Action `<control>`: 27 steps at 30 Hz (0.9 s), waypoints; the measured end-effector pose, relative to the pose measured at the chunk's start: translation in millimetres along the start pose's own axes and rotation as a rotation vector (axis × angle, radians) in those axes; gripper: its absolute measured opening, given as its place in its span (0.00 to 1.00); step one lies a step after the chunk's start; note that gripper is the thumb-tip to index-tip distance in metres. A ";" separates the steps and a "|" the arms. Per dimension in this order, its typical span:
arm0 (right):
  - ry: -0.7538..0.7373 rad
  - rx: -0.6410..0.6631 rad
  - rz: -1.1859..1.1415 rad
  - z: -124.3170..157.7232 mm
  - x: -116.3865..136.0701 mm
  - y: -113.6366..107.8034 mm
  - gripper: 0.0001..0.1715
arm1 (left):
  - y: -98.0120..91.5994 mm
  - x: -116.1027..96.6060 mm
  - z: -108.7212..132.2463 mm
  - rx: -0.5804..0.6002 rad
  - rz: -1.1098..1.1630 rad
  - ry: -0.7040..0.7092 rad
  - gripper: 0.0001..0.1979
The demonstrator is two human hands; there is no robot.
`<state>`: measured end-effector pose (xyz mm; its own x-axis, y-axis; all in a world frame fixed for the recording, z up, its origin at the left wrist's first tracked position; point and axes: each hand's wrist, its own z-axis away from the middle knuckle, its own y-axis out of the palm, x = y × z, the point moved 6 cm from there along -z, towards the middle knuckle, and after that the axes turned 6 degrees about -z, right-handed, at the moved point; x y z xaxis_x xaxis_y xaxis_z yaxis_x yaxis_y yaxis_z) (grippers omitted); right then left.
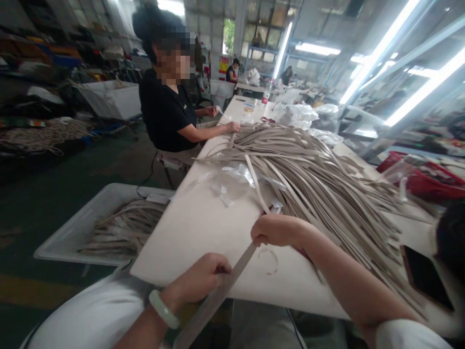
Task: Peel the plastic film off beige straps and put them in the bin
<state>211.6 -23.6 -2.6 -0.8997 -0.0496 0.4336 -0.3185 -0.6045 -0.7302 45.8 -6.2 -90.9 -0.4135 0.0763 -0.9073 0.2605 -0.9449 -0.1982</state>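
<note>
A flat beige strap runs slantwise between my hands, its lower end dropping past the table's front edge toward my lap. My right hand is closed around its upper part, above the tabletop. Lower down, my left hand pinches the strap's edge between thumb and fingers; a pale green bangle circles that wrist. Just beyond my right hand lies a large pile of similar straps, spread across the table. Clear plastic scraps lie beside the pile.
A co-worker sits at the table's left side, one hand at the pile. On the floor at left stands a white tub of straps. At right are a phone and a red container. A bottle stands farther back.
</note>
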 end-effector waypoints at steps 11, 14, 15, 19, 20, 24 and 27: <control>0.009 -0.195 -0.101 -9.2 -37.5 2.7 0.13 | -34.8 3.7 -3.5 -0.291 0.070 -0.075 0.17; -0.017 -0.211 -0.043 -15.1 -25.6 4.1 0.12 | -22.8 0.6 -8.8 -0.235 0.138 -0.050 0.14; -0.041 -0.204 -0.035 -20.1 -17.4 4.8 0.12 | -17.8 -0.4 -10.3 -0.217 0.177 -0.042 0.13; -0.132 -0.154 -0.056 -37.3 3.5 4.7 0.12 | -13.0 -1.3 -8.0 -0.199 0.218 -0.043 0.12; -0.121 -0.158 -0.048 -38.2 0.5 4.1 0.10 | -17.7 0.8 -5.4 -0.225 0.208 -0.060 0.12; -0.005 -0.219 0.040 -21.5 -37.9 12.0 0.07 | -49.9 11.9 7.6 -0.394 0.077 -0.089 0.15; 0.077 -0.324 0.091 10.3 -77.2 23.3 0.07 | -66.9 18.5 13.8 -0.444 -0.067 -0.080 0.14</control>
<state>276.7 -42.0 -47.7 -0.9448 -0.0244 0.3269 -0.3030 -0.3153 -0.8993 8.7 54.0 -89.3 -0.5035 0.0910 -0.8592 0.5726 -0.7096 -0.4107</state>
